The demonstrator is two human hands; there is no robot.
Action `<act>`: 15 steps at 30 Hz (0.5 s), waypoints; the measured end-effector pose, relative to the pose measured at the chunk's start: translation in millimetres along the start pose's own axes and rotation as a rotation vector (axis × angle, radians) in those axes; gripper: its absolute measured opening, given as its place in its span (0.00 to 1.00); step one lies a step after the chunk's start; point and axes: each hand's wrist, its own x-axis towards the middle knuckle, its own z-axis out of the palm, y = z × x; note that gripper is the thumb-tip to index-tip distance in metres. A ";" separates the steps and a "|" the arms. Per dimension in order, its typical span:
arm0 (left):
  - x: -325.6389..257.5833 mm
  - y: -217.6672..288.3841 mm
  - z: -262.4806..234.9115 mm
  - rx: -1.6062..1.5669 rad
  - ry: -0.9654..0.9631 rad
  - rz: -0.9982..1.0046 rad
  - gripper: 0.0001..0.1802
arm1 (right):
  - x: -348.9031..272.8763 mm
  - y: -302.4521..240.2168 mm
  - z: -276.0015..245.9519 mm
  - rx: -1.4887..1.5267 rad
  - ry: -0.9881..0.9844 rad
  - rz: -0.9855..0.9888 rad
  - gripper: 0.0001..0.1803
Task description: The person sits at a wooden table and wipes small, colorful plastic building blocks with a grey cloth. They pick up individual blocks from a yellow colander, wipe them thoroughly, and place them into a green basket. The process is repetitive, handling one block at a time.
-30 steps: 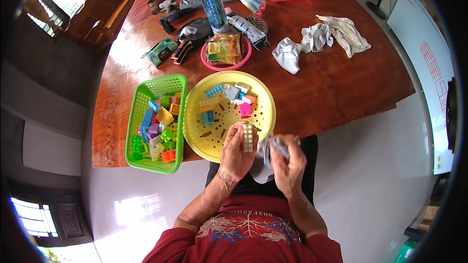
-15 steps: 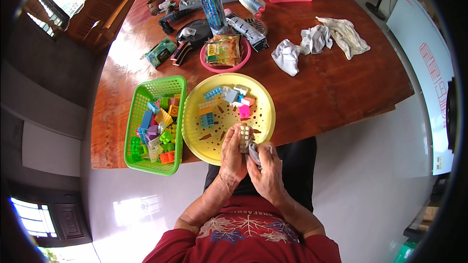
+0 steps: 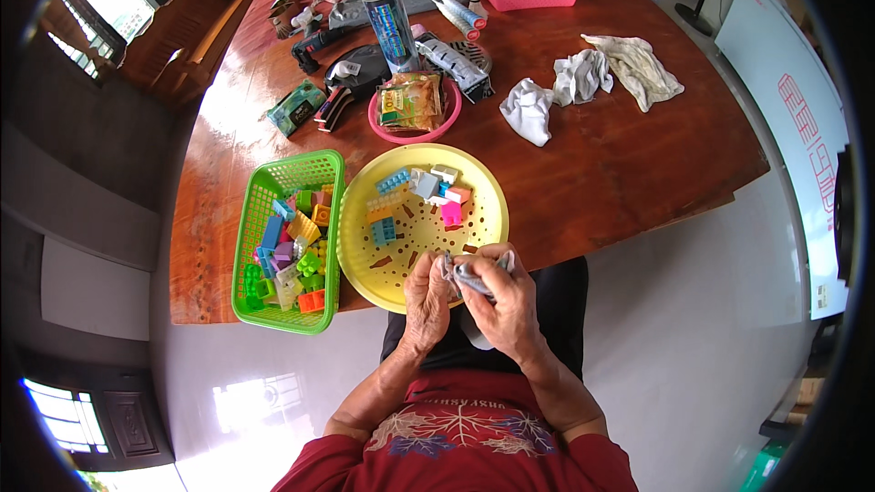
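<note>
Nearest the body, above the lap, the left hand [image 3: 427, 302] has its fingers curled, thumb and fingertips pinching one end of a grey cloth [image 3: 472, 279]. The right hand [image 3: 507, 303], closed and just beside it, grips the cloth's bunched folds. The cloth thus lies between the two hands, touching both, with a loose part hanging below; whether its folds hide a block cannot be told. It should handle as light, limp and hard to damage, best held by a gathered fold.

Beyond the hands stands a yellow perforated basin [image 3: 369, 284], its toy blocks [image 3: 426, 185] grouped toward the far side, apart from the fingers. Such blocks are probably light, stiff and somewhat slippery, best taken by opposite side walls. To the left, a green basket [image 3: 335, 219] holds more blocks. Farther off lie a pink bowl [image 3: 401, 138] of packets and, to its right, a white cloth [image 3: 527, 112].
</note>
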 end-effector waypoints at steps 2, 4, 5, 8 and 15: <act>0.7 1.0 -2.6 0.041 -0.035 0.025 0.14 | 4.1 1.0 -3.0 0.105 -0.015 0.164 0.12; -3.2 5.6 -1.6 0.033 -0.058 -0.038 0.14 | 5.5 3.7 -4.2 0.265 -0.047 0.415 0.08; -2.8 8.6 0.0 0.027 -0.071 -0.062 0.14 | 14.7 -4.9 -11.2 0.312 -0.097 0.588 0.08; -1.4 3.1 1.6 0.014 -0.157 -0.053 0.15 | 15.0 16.4 1.7 0.289 0.126 0.334 0.09; 8.4 7.5 19.9 -0.456 0.077 -0.191 0.08 | -12.4 12.4 31.7 -0.057 0.257 0.012 0.12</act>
